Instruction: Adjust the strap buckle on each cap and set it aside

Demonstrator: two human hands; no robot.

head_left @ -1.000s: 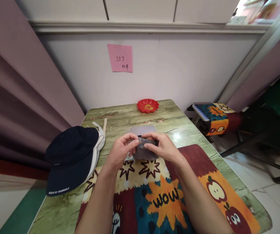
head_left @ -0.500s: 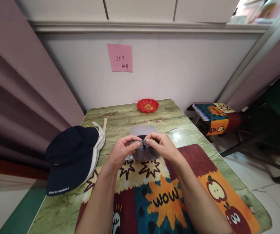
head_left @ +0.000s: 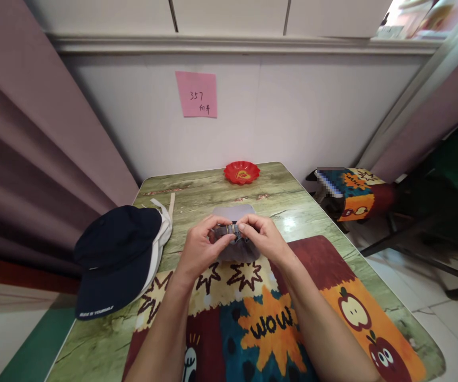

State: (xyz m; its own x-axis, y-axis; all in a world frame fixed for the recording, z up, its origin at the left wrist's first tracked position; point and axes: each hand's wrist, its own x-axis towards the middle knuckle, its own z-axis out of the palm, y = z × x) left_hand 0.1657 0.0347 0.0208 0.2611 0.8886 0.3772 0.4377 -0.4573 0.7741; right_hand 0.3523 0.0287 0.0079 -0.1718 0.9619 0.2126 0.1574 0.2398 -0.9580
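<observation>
A grey baseball cap [head_left: 240,253] rests on the table at the far edge of the patterned mat, its brim pointing away from me. Its back strap [head_left: 221,230] with a small metal buckle [head_left: 231,229] faces me. My left hand [head_left: 205,241] pinches the strap left of the buckle between thumb and fingers. On the other side, my right hand [head_left: 262,236] grips the strap close to the buckle, thumb and forefinger together. The fingers partly cover the strap and the cap's opening.
A navy cap [head_left: 117,254] lies over a white hat [head_left: 165,228] with ties at the table's left. A red scalloped dish [head_left: 241,173] stands near the wall. The colourful mat [head_left: 236,329] covers the table's front. To the right is a stool [head_left: 356,191] with a matching cover.
My left fingers have shifted and opened a little, so the strap and metal buckle now show between my hands. My right hand has hardly moved.
</observation>
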